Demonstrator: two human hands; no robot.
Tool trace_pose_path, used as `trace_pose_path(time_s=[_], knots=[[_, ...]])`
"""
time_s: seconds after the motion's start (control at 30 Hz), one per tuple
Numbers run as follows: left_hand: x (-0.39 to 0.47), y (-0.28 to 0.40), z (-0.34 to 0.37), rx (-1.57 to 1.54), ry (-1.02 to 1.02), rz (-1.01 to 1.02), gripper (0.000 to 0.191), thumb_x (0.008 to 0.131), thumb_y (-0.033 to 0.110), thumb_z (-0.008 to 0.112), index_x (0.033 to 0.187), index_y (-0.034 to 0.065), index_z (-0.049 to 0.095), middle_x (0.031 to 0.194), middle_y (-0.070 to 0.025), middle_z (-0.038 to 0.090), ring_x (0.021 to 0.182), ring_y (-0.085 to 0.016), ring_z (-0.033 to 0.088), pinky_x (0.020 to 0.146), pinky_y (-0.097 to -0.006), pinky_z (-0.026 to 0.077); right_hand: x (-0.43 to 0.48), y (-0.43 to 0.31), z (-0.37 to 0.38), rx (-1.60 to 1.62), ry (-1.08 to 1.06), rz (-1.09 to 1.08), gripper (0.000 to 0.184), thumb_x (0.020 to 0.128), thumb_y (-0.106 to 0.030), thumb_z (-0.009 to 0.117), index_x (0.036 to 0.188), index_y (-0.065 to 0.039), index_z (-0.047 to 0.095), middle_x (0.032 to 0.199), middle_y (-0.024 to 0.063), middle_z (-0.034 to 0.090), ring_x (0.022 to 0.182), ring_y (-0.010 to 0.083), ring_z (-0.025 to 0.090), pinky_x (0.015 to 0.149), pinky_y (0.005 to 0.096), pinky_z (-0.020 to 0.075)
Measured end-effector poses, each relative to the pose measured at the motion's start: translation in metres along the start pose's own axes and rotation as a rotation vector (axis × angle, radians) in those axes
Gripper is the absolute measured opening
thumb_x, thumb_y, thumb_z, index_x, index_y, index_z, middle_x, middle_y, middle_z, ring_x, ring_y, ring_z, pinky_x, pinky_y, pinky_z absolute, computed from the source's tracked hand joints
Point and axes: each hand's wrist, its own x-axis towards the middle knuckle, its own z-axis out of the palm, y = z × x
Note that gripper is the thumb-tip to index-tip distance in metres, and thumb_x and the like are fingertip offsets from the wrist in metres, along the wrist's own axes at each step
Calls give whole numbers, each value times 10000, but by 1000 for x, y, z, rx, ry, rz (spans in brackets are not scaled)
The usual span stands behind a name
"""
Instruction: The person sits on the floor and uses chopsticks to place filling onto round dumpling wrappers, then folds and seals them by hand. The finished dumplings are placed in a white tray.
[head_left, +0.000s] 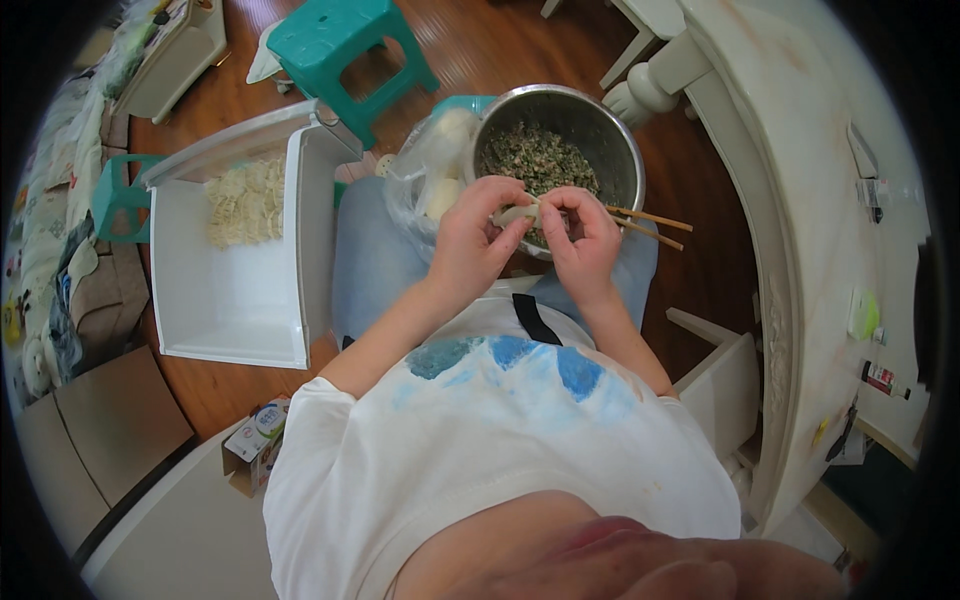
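Note:
Between my fingertips is a thin, pale dumpling wrapper (519, 213), folded over and partly hidden by my fingers. My left hand (478, 229) grips its left side, and my right hand (577, 238) pinches its right edge. Both hands are above the near rim of a steel pot (634, 150) that holds a chopped green and pinkish filling (544, 159). A pair of wooden chopsticks (652, 219) sticks out over the pot's right rim. Left of the pot, a clear plastic bag (409, 169) contains round white dough pieces (442, 196).
To the left stands a white drawer-like bin (232, 300) with rows of dumplings (247, 202) at its far end. Beyond it is a green plastic stool (337, 45). A pale table (750, 112) curves along the right. An open carton (259, 442) lies at lower left.

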Motion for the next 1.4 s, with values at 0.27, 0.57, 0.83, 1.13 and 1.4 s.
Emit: trace_pose_path(time_s=[0.27,0.57,0.83,1.13,1.4], knots=[[-1,-4,0,-108,-20,-139,117,823,-15,669,909,35,609,1081,-66,621,905,-128,599,656,-238,488,0,-5,2,-39,11,-75,66,841,-24,667,888,-6,625,888,85,636,749,166,617,665,261,504],[-3,-7,3,-104,76,14,123,824,-52,648,910,13,590,979,-81,632,860,-169,625,724,-275,516,-6,-5,3,16,-27,-14,115,823,-7,673,933,-3,642,906,68,639,766,132,613,636,234,492],[-2,-9,6,-41,134,109,141,794,-46,671,894,18,596,904,-104,629,822,-237,628,721,-307,507,-5,-5,6,-3,-2,-49,113,824,-7,679,931,-7,642,913,74,639,739,126,609,627,236,500],[-2,-8,9,-90,191,34,132,815,-11,681,927,12,615,905,-96,626,817,-216,621,691,-302,509,-2,-7,7,-109,19,-166,96,823,-12,678,910,-10,638,889,88,635,708,154,600,617,249,494],[1,-8,6,-79,132,65,116,831,5,672,937,3,623,936,-96,600,819,-199,600,645,-276,511,-1,-10,6,-101,25,-178,93,834,-12,668,921,-4,638,902,97,634,745,173,609,640,261,502]])
